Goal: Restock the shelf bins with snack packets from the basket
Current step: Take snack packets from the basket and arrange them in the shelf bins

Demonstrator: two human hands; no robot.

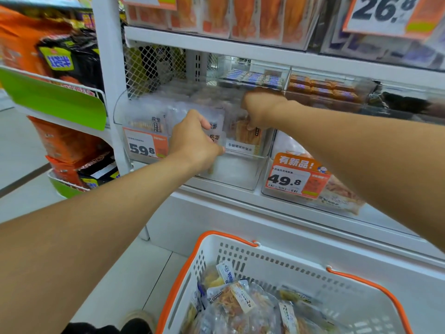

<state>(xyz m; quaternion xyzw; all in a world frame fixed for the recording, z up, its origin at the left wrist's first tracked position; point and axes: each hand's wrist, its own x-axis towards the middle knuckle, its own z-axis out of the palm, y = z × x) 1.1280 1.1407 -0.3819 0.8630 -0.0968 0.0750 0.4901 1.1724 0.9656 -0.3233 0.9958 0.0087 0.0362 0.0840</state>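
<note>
Now I am putting snack packets into the clear bin on the shelf. My left hand has its fingers curled round a pale packet at the front of the bin. My right hand pinches the top of an orange packet and stands it up inside. More packets wait in the basket below, near my feet. I think I next let go and reach down for another.
</note>
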